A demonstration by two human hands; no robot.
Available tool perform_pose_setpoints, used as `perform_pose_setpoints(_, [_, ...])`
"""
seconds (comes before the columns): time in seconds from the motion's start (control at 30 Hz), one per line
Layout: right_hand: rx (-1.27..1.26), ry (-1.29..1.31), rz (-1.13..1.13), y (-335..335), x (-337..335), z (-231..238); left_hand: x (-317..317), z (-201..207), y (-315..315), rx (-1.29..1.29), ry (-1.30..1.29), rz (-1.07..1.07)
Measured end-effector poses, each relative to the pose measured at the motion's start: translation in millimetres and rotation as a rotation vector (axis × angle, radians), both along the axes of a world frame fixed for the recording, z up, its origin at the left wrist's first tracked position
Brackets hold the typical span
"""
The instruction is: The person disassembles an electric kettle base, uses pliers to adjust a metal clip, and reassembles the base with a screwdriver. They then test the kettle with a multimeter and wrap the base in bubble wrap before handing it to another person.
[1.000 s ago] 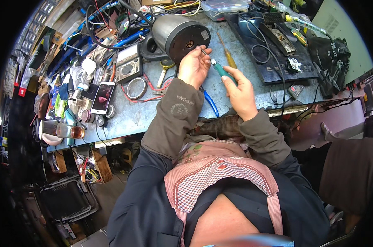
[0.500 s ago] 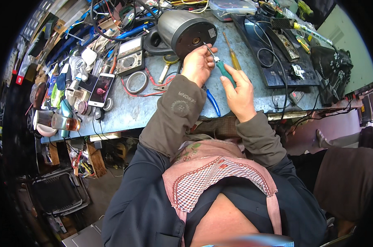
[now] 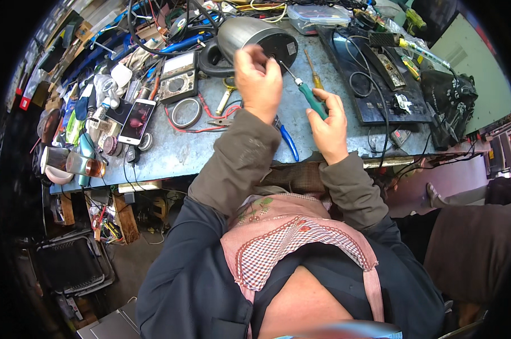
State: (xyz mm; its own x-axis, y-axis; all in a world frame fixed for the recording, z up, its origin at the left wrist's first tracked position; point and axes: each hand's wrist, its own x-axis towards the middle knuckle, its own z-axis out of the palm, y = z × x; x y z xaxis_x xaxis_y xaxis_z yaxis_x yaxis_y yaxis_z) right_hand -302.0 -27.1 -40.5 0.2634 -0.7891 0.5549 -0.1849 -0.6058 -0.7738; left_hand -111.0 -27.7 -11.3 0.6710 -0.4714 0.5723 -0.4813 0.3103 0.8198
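Observation:
A steel electric kettle [image 3: 239, 29] lies on its side on the blue bench, its dark round base [image 3: 286, 50] turned toward me. My left hand [image 3: 259, 85] is raised in front of that base and hides part of it. Its fingers are curled in and slightly blurred; anything small between them cannot be made out. In my right hand [image 3: 330, 121] is a screwdriver [image 3: 311, 97] with a green handle, its shaft pointing up and left to the lower edge of the base. A second screwdriver [image 3: 316, 76] with a yellow handle lies just beyond it.
Blue-handled pliers [image 3: 288, 142], a tape roll [image 3: 186, 113] and a multimeter [image 3: 178, 83] lie near my left arm. Farther left are a phone [image 3: 137, 121] and crowded small items. A dark flat panel [image 3: 380, 101] with a cable lies right, beside a black bag [image 3: 450, 104].
My left hand has moved up and left, away from the screwdriver's tip, and now covers more of the kettle's base. My right hand still holds the screwdriver, nearly in the same place.

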Motion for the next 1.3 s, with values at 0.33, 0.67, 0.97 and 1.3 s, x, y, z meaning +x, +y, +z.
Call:
perform_pose_setpoints(0.33, [0.66,-0.318,0.173,-2,-1,12,106,14,17,0.498,-0.567,-0.016])
perform_pose_setpoints(0.67, [0.566,-0.286,0.067,1,1,24,107,10,19,0.448,-0.571,-0.008])
perform_pose_setpoints(0.97, [0.63,-0.348,0.136,-6,-4,15,106,14,19,0.486,-0.552,-0.011])
perform_pose_setpoints(1.3, [0.517,-0.338,0.151,-14,-8,24,107,9,17,0.485,-0.57,-0.003])
